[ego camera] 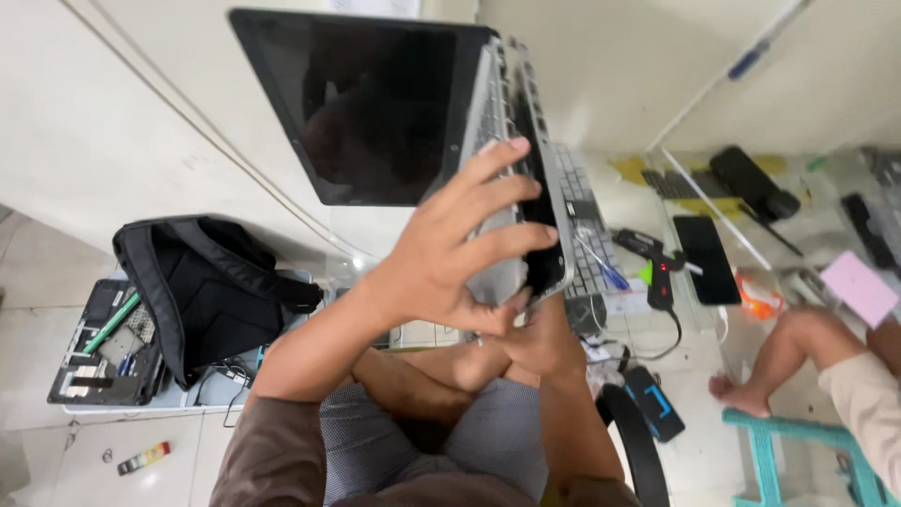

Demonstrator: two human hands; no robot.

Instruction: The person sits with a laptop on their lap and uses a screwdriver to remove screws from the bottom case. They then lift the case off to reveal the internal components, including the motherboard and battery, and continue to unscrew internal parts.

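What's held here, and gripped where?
An open laptop, raised off the lap. The left hand wraps over its base edge near the hinge; the right hand supports the bottom corner from below.

Dark laptop screen point(375, 103) (tilted) above phone screen point(706, 259)

The laptop point(413, 122) is showing a glossy black glass-like screen that is reflecting a dim shape, while its base is looking like matt silver plastic or metal; which one cannot be told. At nine o'clock from it, a backpack point(202, 286) of matt black woven cloth is lying on the smooth pale tiled floor point(38, 282). At four o'clock, a phone point(706, 260) is gleaming glossy black. At six o'clock, shorts point(488, 437) of fine-checked grey cloth are looking soft and matt.
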